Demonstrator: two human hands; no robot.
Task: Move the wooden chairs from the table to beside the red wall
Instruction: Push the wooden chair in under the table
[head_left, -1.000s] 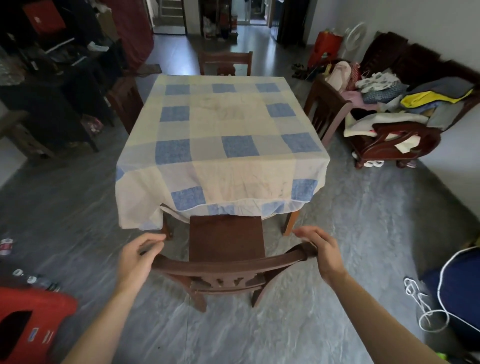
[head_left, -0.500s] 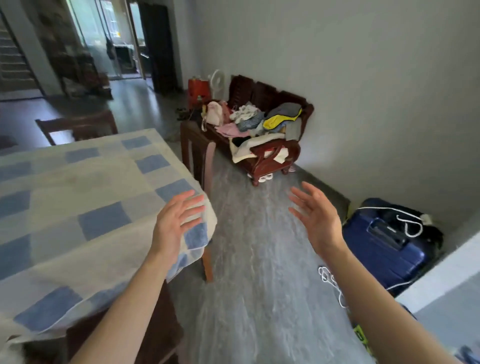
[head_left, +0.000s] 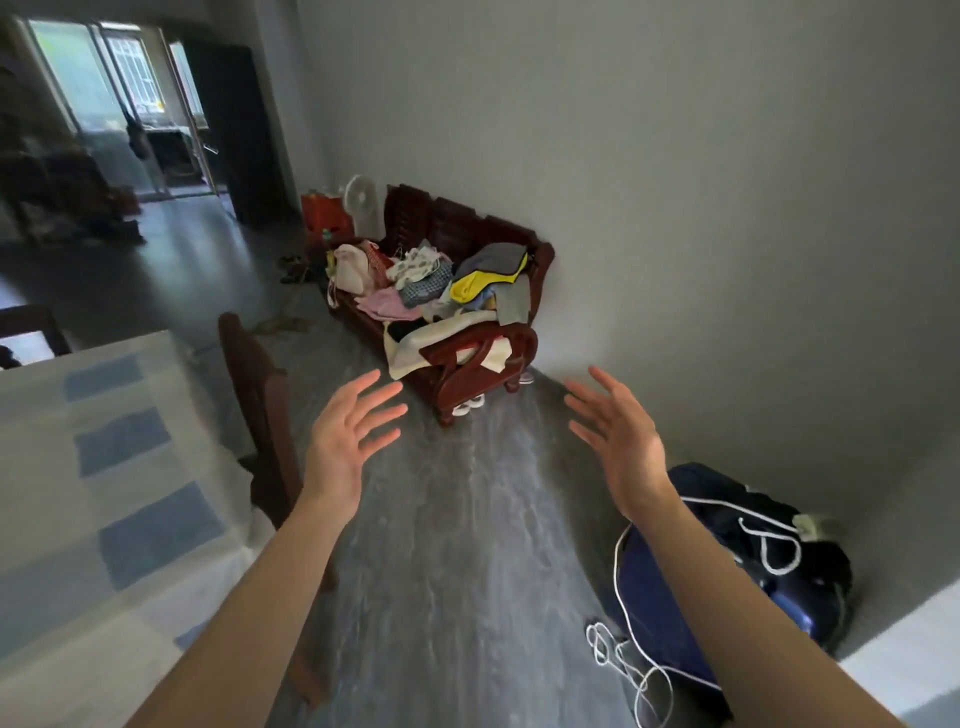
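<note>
Wooden chair at the table's side now nearer; left hand and right hand still spread, each grip released.

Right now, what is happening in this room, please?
A person stands beside the table, both hands raised and open. The left hand and the right hand hold nothing. A wooden chair is at the table's side, just left of the left hand and not touched. Ahead, a wooden bench piled with clothes stands against the grey wall, and a blue suitcase lies on the floor.
</note>
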